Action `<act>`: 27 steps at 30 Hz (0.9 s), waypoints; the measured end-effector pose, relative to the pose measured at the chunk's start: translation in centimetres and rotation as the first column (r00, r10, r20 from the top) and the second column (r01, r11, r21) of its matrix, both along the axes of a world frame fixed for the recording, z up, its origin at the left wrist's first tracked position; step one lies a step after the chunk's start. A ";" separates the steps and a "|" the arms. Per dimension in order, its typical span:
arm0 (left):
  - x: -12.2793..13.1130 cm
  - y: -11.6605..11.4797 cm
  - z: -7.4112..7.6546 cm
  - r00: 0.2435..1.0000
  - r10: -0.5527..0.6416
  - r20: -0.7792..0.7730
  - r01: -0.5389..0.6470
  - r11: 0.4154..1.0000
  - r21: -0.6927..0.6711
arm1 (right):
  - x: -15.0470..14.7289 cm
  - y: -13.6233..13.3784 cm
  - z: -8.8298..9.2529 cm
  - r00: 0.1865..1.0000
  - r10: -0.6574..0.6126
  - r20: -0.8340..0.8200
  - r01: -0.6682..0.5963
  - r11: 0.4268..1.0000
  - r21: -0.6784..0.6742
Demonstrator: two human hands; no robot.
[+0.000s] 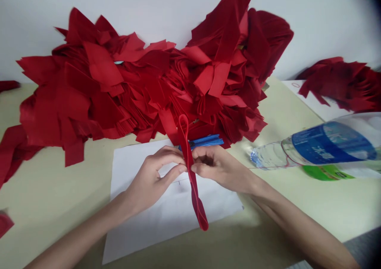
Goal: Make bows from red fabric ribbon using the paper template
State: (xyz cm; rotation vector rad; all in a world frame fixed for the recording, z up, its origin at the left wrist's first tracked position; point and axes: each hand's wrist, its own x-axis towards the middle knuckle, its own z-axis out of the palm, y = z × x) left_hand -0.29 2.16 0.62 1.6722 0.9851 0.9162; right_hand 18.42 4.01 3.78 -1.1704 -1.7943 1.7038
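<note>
A long red ribbon strip (192, 173), folded into loops at both ends, stands edge-on over a white sheet of paper (143, 221). My left hand (154, 177) pinches its middle from the left with thumb and fingers. From the right, my right hand (218, 166) pinches the same spot with curled fingers. Just beyond the hands lies a blue object (205, 141), partly under the red pile.
A large heap of red ribbon pieces (143, 78) fills the back of the cream table (53, 189) against the white wall. A smaller red heap (342, 82) lies at the far right. A clear water bottle with a blue label (321, 144) lies on its side at right.
</note>
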 end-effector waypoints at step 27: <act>0.7 -2.3 1.5 0.880 0.439 -0.181 -0.316 0.826 0.466 | -0.7 0.1 -0.6 0.978 -0.185 0.097 0.170 0.975 0.141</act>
